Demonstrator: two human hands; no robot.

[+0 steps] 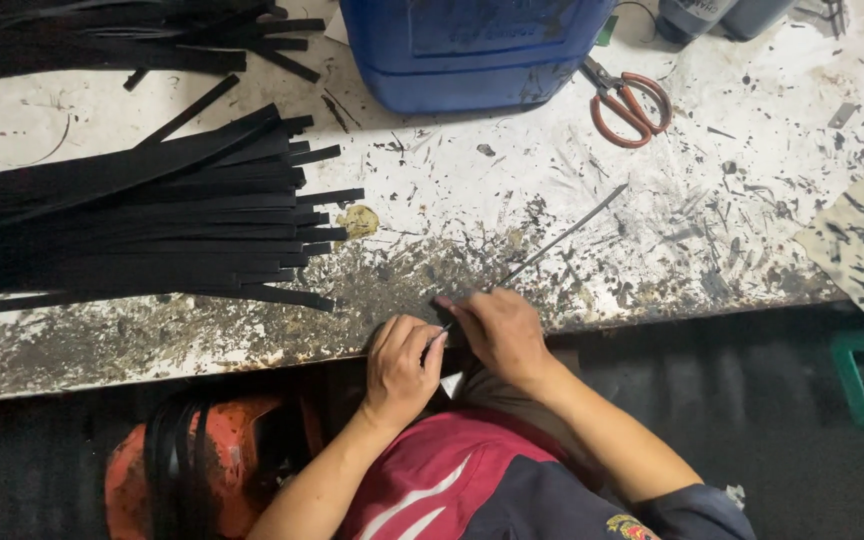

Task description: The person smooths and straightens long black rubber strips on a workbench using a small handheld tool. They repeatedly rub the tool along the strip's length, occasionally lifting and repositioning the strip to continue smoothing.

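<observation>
- Black rubbery strips [142, 215], flat and long with square-cut ends, lie stacked in a thick fan toward the left edge of the desk [552, 190]; I see a second, looser heap [122, 40] at the far left corner.
- White and chipped, the desk top is scored with dark cuts and grimy stains, thickest along its near edge.
- I see my left hand [402, 368] at the near edge, curled closed, fingers pinching the near end of a thin grey metal rod [562, 235].
- My right hand [500, 335] is closed over the same rod just beside the left, thumb stretched along it.
- Straight and slim, the rod slants away from both hands toward the middle of the desk.
- Orange-handled scissors [630, 103] lie near the far edge, just beside a blue plastic canister [472, 50] with rounded corners.
- A stained, crumpled rag [857, 240] rests at the right edge.
</observation>
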